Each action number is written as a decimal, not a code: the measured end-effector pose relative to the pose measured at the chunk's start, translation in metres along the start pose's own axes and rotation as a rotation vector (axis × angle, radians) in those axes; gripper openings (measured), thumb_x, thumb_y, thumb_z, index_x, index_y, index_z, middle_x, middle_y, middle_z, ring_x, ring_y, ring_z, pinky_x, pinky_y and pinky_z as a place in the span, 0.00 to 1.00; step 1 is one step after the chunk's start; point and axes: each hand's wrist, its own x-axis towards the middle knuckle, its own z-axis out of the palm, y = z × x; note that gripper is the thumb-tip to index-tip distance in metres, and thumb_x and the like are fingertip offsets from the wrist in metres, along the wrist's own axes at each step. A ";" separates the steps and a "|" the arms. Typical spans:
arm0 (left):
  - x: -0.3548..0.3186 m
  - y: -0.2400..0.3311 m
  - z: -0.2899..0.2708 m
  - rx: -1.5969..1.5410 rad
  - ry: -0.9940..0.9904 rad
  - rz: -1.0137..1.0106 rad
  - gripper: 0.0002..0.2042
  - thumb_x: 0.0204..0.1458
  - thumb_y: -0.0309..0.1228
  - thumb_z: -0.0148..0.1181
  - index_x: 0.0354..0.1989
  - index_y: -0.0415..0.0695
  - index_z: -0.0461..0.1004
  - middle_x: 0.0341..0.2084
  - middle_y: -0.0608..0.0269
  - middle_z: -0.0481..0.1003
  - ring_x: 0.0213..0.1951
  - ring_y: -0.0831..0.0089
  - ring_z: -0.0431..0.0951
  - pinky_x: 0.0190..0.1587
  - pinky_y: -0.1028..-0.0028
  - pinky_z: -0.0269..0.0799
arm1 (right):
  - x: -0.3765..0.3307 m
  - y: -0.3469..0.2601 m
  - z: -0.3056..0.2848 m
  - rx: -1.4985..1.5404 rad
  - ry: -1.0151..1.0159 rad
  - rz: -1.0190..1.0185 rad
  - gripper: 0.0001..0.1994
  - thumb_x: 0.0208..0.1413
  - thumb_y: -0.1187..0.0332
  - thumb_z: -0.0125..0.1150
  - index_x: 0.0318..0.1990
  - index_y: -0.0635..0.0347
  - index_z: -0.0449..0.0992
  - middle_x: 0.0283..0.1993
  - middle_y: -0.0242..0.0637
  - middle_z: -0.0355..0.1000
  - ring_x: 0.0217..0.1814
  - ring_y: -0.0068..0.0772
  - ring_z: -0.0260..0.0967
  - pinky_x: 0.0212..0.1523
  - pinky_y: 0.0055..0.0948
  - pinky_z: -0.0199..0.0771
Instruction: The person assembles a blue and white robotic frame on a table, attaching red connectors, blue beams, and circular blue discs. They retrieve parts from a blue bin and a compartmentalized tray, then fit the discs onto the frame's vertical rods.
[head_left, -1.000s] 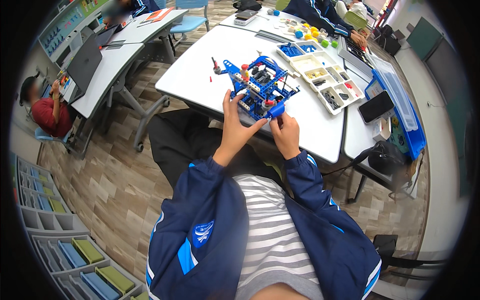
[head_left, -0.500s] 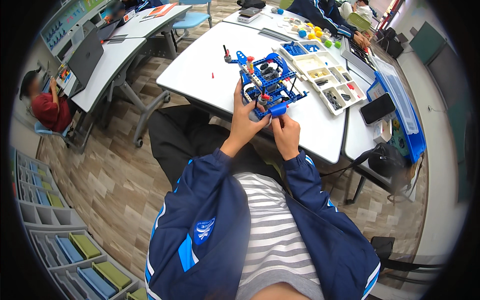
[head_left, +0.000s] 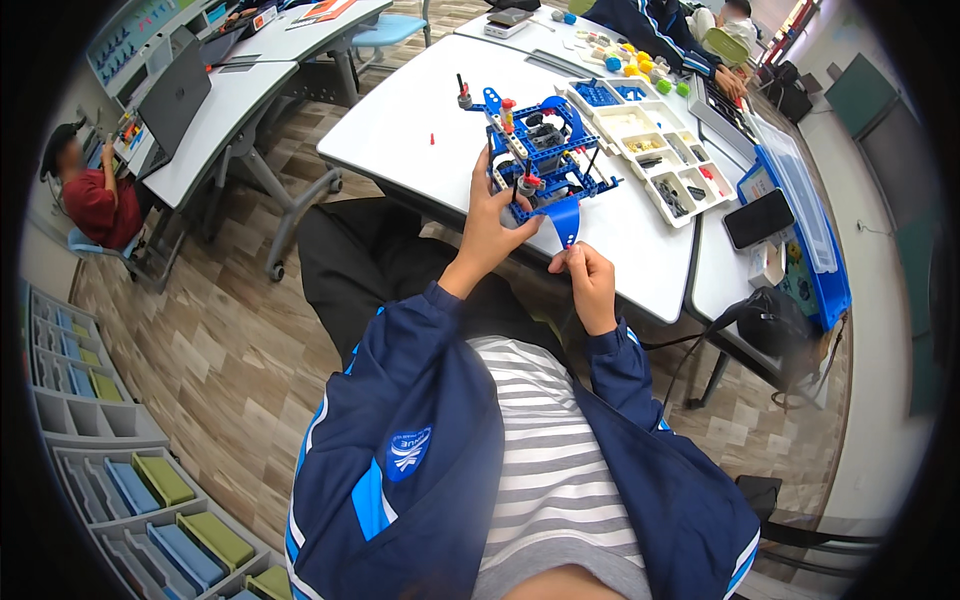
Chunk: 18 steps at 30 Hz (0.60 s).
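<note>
A model built of blue and white construction-set beams (head_left: 545, 150), with grey and red parts, stands at the near edge of the white table. My left hand (head_left: 490, 228) is closed round its near left corner, fingers partly hidden behind the beams. From its near side a blue curved panel (head_left: 564, 218) with small holes points toward me. My right hand (head_left: 590, 285) is closed in a pinch at the panel's tip, where a speck of red shows; the fingertips hide anything smaller there. A loose red peg (head_left: 432, 139) lies on the table to the left.
A white compartment tray (head_left: 645, 140) of sorted parts sits right of the model. Colourful pieces (head_left: 640, 68) lie behind it, near another person's hand (head_left: 730, 82). On the right are a black phone (head_left: 759, 219), a blue bin (head_left: 825, 290) and a black bag (head_left: 770, 322).
My right hand has moved down and right from the model's near side to the tip of the blue panel, which now shows more fully. My left hand keeps its hold.
</note>
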 end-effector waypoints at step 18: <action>-0.001 0.012 -0.002 0.050 0.071 0.006 0.21 0.40 0.33 0.76 0.42 0.41 0.75 0.70 0.42 0.46 0.67 0.48 0.59 0.65 0.58 0.60 | 0.017 -0.077 -0.023 -0.539 0.233 -0.418 0.05 0.53 0.76 0.58 0.28 0.68 0.72 0.29 0.42 0.69 0.28 0.40 0.68 0.31 0.33 0.68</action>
